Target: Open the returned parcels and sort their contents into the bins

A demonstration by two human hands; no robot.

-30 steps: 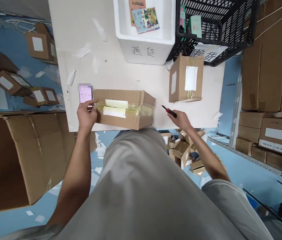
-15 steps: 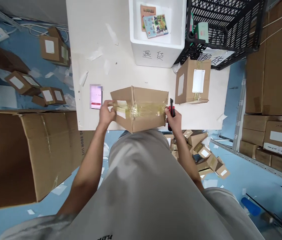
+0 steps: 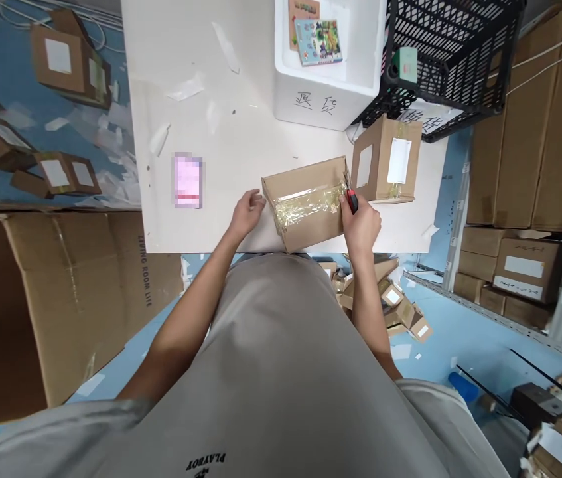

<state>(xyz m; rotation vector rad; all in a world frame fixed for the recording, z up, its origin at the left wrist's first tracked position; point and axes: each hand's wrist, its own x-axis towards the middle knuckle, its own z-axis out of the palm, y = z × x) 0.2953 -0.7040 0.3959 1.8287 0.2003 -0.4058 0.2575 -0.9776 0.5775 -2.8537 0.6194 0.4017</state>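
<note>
A taped brown cardboard box (image 3: 305,199) lies at the near edge of the white table (image 3: 241,139). My left hand (image 3: 247,211) rests with spread fingers against the box's left end. My right hand (image 3: 360,222) grips a red and black utility knife (image 3: 351,194), its blade at the taped seam on the box's right end.
A second labelled box (image 3: 386,160) stands just right of the knife. A white foam bin (image 3: 330,99) with booklets and a black crate (image 3: 450,53) sit at the back. A phone (image 3: 188,181) lies to the left. Cartons line both sides; small boxes litter the floor.
The box has been turned and shifted right, its labels out of sight. My right hand brought the knife up to the box's right end; my left hand loosened its hold.
</note>
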